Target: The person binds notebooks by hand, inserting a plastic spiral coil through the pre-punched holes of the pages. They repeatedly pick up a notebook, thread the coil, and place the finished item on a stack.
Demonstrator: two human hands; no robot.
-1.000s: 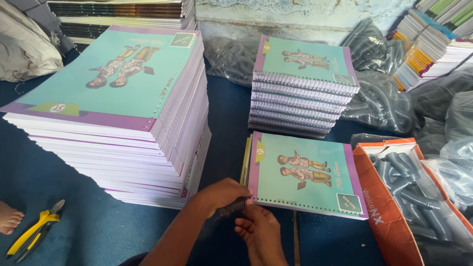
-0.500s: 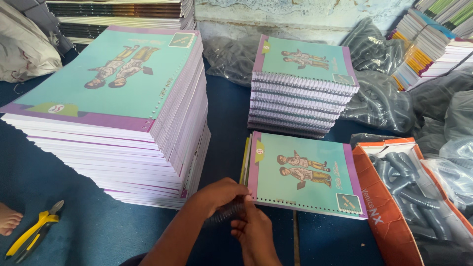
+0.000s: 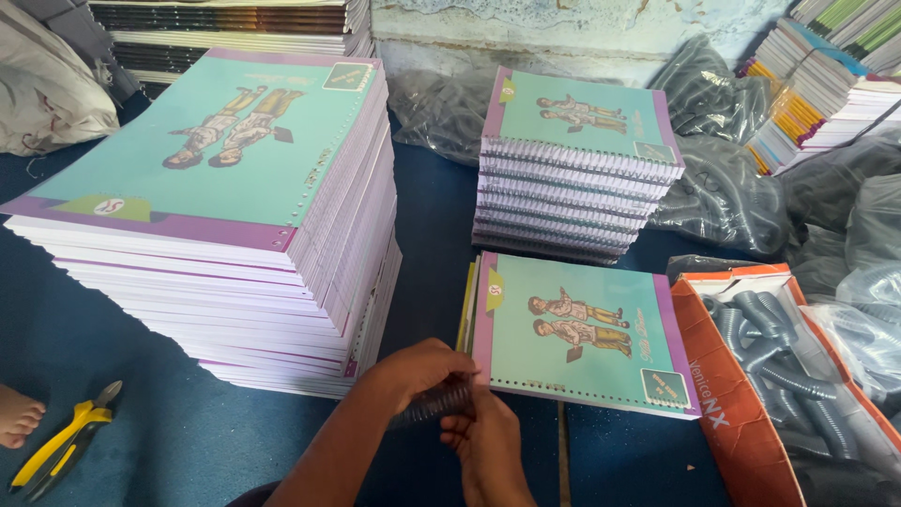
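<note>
Where the two hands meet, at the near edge of the blue work surface (image 3: 188, 441):
Left hand (image 3: 422, 368): fingers curled around a dark spiral binding coil (image 3: 434, 406), gripping it.
Right hand (image 3: 488, 439): fingertips pinching the same coil from below.
Coil position: at the punched near-left corner of the single teal-and-purple notebook (image 3: 577, 329), touching its edge.
Tall stack (image 3: 235, 207): unbound notebooks, left of the hands.
Short stack (image 3: 577, 160): spiral-bound notebooks, just behind the single one.
Orange carton (image 3: 727, 413): right of the notebook, holding grey coils.
Yellow-handled pliers (image 3: 61, 449): far left, beside a bare foot (image 3: 17, 415).
</note>
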